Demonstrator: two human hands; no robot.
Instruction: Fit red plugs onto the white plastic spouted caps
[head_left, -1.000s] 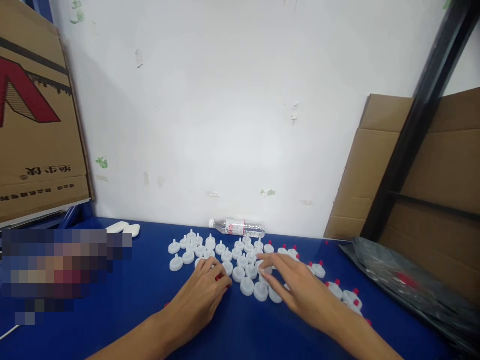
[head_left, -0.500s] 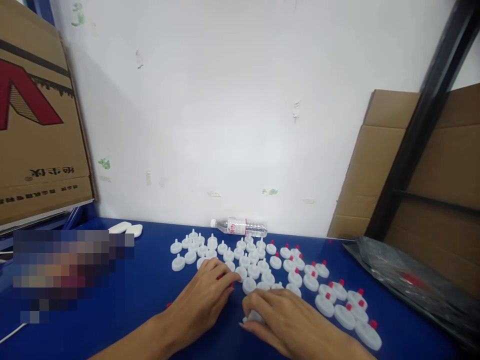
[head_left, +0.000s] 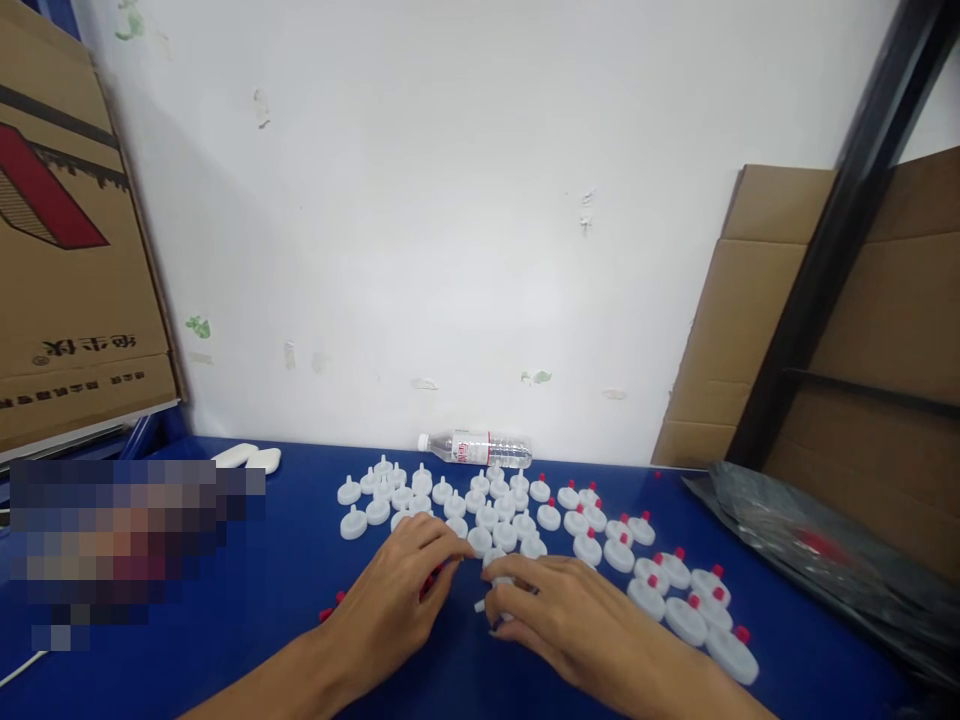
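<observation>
My left hand (head_left: 409,575) is curled over the table with its fingertips pointing right. Small red caps (head_left: 427,586) show between its thumb and fingers; how many is hidden. More red caps (head_left: 332,606) lie by the left wrist. My right hand (head_left: 551,605) has its fingers wrapped round a white round nozzle lid (head_left: 510,600), mostly covered, whose thin spout points left. Just beyond both hands stand several white nozzle lids (head_left: 504,537), spouts upward and bare. To the right, several lids with red caps on their spouts (head_left: 685,621) spread across the blue table.
A clear plastic bottle (head_left: 480,448) lies against the white wall. White objects (head_left: 238,457) rest at the back left, near a blurred patch. A printed cardboard box (head_left: 82,280) stands at left. Dark plastic bags (head_left: 810,545) and flattened cardboard (head_left: 739,320) are at right.
My left hand has shifted slightly left, uncovering more red caps by its wrist. My right hand has risen a little, and the spout of its lid now points left. The view has moved slightly.
</observation>
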